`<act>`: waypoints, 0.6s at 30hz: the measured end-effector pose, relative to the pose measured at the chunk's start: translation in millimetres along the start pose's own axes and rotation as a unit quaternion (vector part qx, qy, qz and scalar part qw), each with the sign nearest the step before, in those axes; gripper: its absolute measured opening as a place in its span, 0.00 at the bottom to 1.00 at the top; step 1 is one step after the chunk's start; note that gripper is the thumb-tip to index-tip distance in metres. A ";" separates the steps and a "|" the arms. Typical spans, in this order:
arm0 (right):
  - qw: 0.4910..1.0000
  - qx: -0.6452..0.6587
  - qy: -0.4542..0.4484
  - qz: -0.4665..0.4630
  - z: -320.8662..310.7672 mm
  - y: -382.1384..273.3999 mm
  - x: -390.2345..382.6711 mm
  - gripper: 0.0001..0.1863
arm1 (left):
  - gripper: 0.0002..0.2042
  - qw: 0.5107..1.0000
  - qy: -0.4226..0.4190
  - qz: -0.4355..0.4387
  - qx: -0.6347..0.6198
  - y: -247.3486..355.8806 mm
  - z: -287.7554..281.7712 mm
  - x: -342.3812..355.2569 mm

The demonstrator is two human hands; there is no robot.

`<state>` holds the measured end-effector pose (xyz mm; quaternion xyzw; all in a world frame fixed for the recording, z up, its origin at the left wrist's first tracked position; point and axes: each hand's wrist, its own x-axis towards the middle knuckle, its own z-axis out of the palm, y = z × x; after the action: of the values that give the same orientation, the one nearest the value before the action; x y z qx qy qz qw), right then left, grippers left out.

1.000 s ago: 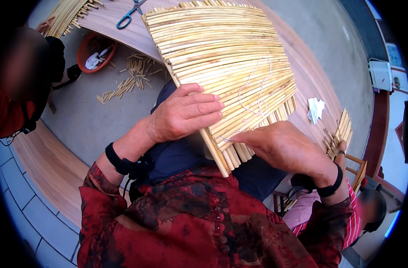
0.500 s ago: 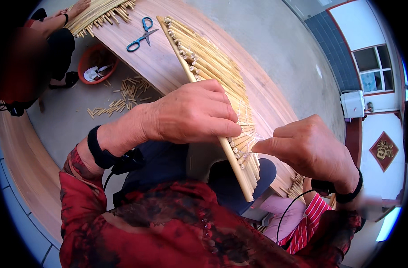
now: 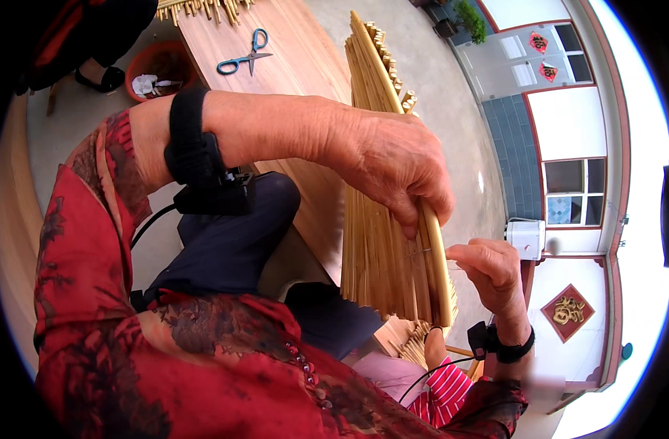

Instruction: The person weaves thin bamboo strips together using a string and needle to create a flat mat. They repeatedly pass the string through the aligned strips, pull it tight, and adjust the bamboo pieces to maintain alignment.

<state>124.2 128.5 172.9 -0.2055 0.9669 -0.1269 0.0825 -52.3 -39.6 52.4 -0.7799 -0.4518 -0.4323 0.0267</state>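
A panel of yellow plant stalks (image 3: 374, 241), laid side by side with a thicker rod (image 3: 435, 256) along one edge, stands tilted up on its side before me. My left hand (image 3: 396, 164) reaches over its top and grips that edge, thumb on the near face and fingers round the rod. Below the thumb, a thin needle-like piece (image 3: 420, 252) shows against the stalks. Just right of the rod is my right hand (image 3: 489, 274), its fingertips pinched together. Whatever they hold is too small to make out.
Blue-handled scissors (image 3: 245, 62) lie on the wooden table (image 3: 298, 36). An orange basin (image 3: 159, 62) with white scraps stands on the floor at left. More stalks (image 3: 203, 9) lie at the far table end, near a person's dark shoe (image 3: 100, 77). Another person's striped sleeve (image 3: 444, 391) shows lower right.
The panel has been tipped from lying slanted to nearly upright, turning its other face to me. My left hand has moved over its edge, and my right hand has shifted lower, beyond the rod.
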 end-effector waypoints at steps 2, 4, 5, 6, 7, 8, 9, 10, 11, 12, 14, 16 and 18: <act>1.000 -0.009 0.018 -0.001 -1.2 8.1 -7.1 0.18 | 0.09 1.000 -0.022 0.001 0.012 -3.8 -3.0 12.8; 0.999 -0.015 0.033 0.000 0.4 13.4 -13.1 0.17 | 0.09 0.999 -0.032 0.000 0.013 -4.4 -5.1 18.4; 0.999 -0.012 0.044 -0.006 1.8 14.9 -13.9 0.17 | 0.09 0.999 -0.037 0.000 0.014 -4.3 -6.1 19.7; 0.998 -0.008 0.055 -0.009 5.4 15.9 -14.8 0.17 | 0.09 0.999 -0.036 0.002 0.011 -5.4 -5.3 20.3; 0.998 -0.004 0.066 -0.012 8.2 16.5 -15.5 0.17 | 0.09 0.999 -0.035 0.004 0.009 -6.2 -4.3 20.1; 0.998 -0.012 0.067 -0.009 9.5 16.3 -15.9 0.17 | 0.09 0.999 -0.034 0.007 0.006 -7.1 -3.5 20.1; 0.998 -0.020 0.066 -0.009 9.7 15.5 -14.7 0.17 | 0.09 0.999 -0.035 0.005 0.009 -6.9 -4.2 19.4; 0.997 -0.028 0.066 -0.010 9.6 15.1 -13.9 0.17 | 0.09 0.999 -0.036 0.003 0.012 -6.8 -5.1 18.6; 0.998 -0.026 0.065 -0.010 9.9 15.1 -14.3 0.17 | 0.10 0.999 -0.037 0.001 0.015 -6.7 -5.5 17.9; 0.998 -0.024 0.064 -0.011 10.3 14.8 -14.3 0.17 | 0.09 0.999 -0.037 -0.001 0.012 -6.1 -6.2 17.2; 0.998 -0.024 0.060 -0.017 10.7 15.2 -11.8 0.17 | 0.09 0.999 -0.039 -0.005 0.003 -4.9 -6.8 16.1; 0.998 -0.027 0.055 -0.018 10.5 15.0 -11.0 0.17 | 0.09 0.999 -0.042 -0.002 0.001 -6.7 -5.0 16.7; 0.998 -0.025 0.053 -0.023 10.8 11.6 -8.1 0.17 | 0.09 0.999 -0.042 -0.002 -0.001 -6.0 -4.9 16.3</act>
<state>129.5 139.9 160.2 -0.2228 0.9677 -0.1154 0.0227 -56.3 -27.0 64.8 -0.7965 -0.4536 -0.3997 0.0060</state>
